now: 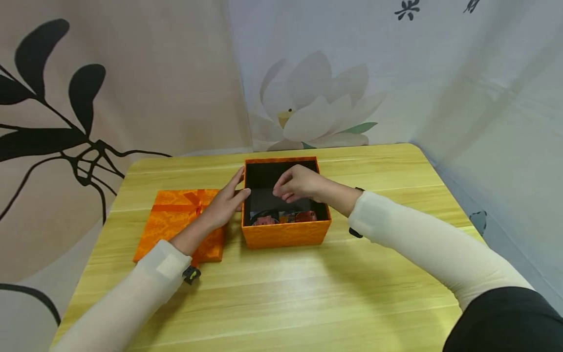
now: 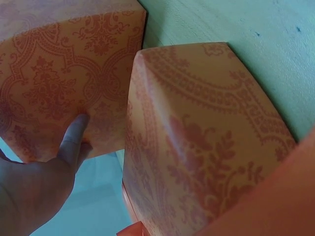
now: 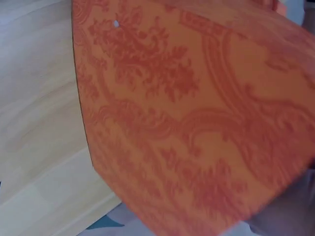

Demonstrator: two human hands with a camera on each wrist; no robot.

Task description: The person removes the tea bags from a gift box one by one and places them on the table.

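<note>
An orange patterned box [image 1: 286, 236] with a dark inside stands uncovered on the table. My left hand [image 1: 225, 203] is at its left wall, fingers extended; in the left wrist view, a finger touches the outer face of the box [image 2: 49, 93]. Over the opening, my right hand [image 1: 300, 184] hangs with loosely curled fingers and nothing visible in them. Along the near inner wall lie a pinkish item [image 1: 264, 221], a red item [image 1: 305, 216] and something dark, too small to identify. The right wrist view is mostly filled by the box's patterned outer side [image 3: 187, 113].
The orange lid [image 1: 169, 215], with a ribbon and bow [image 1: 195, 203], lies left of the box, partly under my left forearm. The wooden table [image 1: 281, 298] runs back to a printed cloth [image 1: 176, 83]. A dark band [image 1: 191, 275] circles my left wrist.
</note>
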